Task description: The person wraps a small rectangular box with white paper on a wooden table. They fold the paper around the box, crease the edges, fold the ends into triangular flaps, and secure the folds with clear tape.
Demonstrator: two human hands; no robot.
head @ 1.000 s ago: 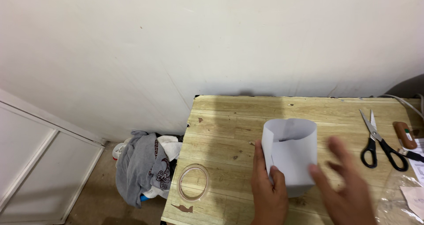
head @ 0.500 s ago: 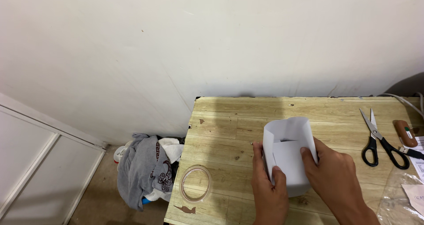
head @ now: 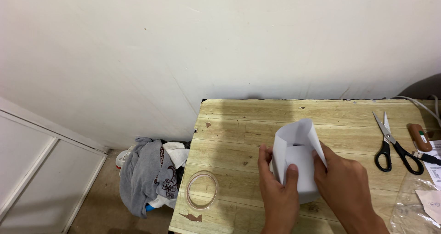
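From the head camera, the left hand [head: 275, 195] and right hand [head: 347, 188] both pinch a curled white paper [head: 298, 162] near the middle of the wooden table [head: 239, 123]. I think gentle, even squeezing keeps the curl neat. The paper tube looks empty. A clear tape ring [head: 202, 190] lies left of the paper and scissors [head: 394, 144] right.

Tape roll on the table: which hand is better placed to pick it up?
Probably left. The left hand grips the curled paper on the side nearer the tape roll; the right hand is beyond the paper.
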